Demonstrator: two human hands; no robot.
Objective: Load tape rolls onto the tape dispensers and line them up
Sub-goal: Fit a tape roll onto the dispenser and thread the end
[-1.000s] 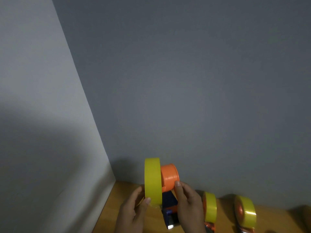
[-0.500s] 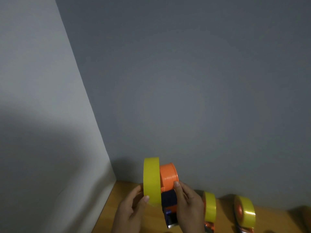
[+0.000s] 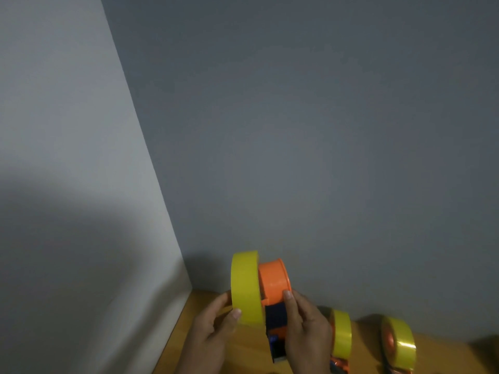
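My left hand (image 3: 213, 327) grips a yellow tape roll (image 3: 246, 288), held upright on edge. The roll sits against the left end of the orange hub (image 3: 274, 282) of a tape dispenser (image 3: 276, 333), partly over it. My right hand (image 3: 305, 325) holds that dispenser by its dark blue body, thumb tip against the hub. Both hands hover above the wooden table (image 3: 205, 300) at the bottom of the view. To the right stand two dispensers with yellow rolls loaded, one (image 3: 341, 337) just beside my right hand and one (image 3: 399, 344) further right.
A grey wall (image 3: 310, 144) rises straight behind the table and a lighter wall (image 3: 67, 171) closes the left side, meeting in a corner. The table's lower part lies out of frame.
The yellow roll has shifted slightly right, closer onto the orange hub. Both hands keep their grips and have hardly moved.
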